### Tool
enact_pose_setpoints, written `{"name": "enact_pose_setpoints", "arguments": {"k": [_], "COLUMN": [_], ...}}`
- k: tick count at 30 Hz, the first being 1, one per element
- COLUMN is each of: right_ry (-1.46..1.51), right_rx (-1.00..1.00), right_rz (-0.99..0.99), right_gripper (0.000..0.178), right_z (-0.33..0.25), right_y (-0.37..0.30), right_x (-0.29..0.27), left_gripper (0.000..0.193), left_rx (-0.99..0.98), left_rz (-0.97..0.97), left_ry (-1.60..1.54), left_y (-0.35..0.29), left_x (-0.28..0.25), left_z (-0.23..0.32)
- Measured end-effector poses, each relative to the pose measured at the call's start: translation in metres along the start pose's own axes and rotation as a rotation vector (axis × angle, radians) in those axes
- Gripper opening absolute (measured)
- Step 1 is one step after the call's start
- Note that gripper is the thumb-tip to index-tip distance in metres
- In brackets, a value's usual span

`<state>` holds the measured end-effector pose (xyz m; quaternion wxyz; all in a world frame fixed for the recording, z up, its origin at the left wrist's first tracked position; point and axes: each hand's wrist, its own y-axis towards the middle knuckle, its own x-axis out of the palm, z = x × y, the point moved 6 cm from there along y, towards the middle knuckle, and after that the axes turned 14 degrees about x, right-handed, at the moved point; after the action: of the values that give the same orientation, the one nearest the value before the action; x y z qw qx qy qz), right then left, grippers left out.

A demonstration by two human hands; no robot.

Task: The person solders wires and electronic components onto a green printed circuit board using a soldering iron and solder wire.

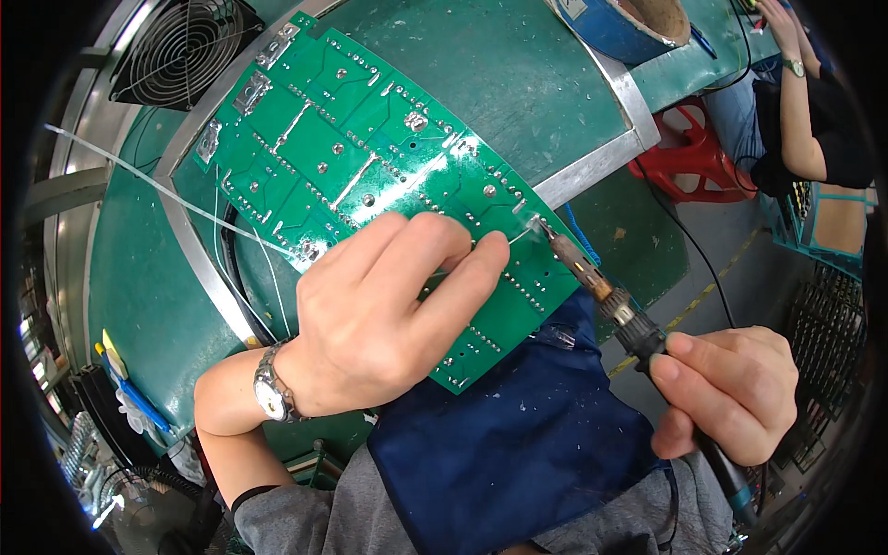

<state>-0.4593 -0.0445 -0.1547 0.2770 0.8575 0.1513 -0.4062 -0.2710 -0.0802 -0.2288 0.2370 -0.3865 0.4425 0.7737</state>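
Note:
A large green circuit board (305, 176), solder side up, lies slanted across the edge of the green bench. My left hand (388, 305), with a watch on its wrist, is over the board's near part. Its fingers pinch a thin solder wire (176, 197), whose short end points at a joint near the board's right edge. In my right hand (726, 393) is a soldering iron (610, 301), gripped by its dark handle. The iron's tip is at that same joint, close to the wire's end; a faint haze shows there. My left hand hides some of the board beneath it.
A black fan (188, 51) stands at the back left. At the back right is a blue round container (629, 28). Beyond the bench are a red stool (694, 153) and another person (805, 120). A blue apron (509, 435) covers my lap. Dark cables hang at the right.

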Motion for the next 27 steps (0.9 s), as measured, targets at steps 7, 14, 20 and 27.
{"name": "enact_pose_setpoints", "arguments": {"k": [7, 14, 20, 27], "right_ry": [-0.012, 0.013, -0.067, -0.005], "right_rx": [0.047, 0.012, -0.069, 0.017], "right_rz": [-0.061, 0.011, 0.061, -0.03], "right_gripper": [0.021, 0.016, 0.014, 0.017], "right_z": [0.0, 0.001, -0.008, -0.003], "right_y": [-0.011, -0.016, -0.016, -0.019], "right_x": [-0.012, -0.002, 0.005, -0.008], "left_gripper": [0.031, 0.036, 0.038, 0.025], "left_rx": [0.013, 0.064, 0.072, 0.022], "left_rz": [0.036, 0.02, -0.011, -0.076], "left_ry": [-0.074, -0.035, -0.005, -0.328], "left_y": [0.0, 0.005, 0.005, 0.001], "left_x": [0.008, 0.014, 0.016, 0.022], "left_z": [0.01, 0.01, 0.012, 0.038]}}
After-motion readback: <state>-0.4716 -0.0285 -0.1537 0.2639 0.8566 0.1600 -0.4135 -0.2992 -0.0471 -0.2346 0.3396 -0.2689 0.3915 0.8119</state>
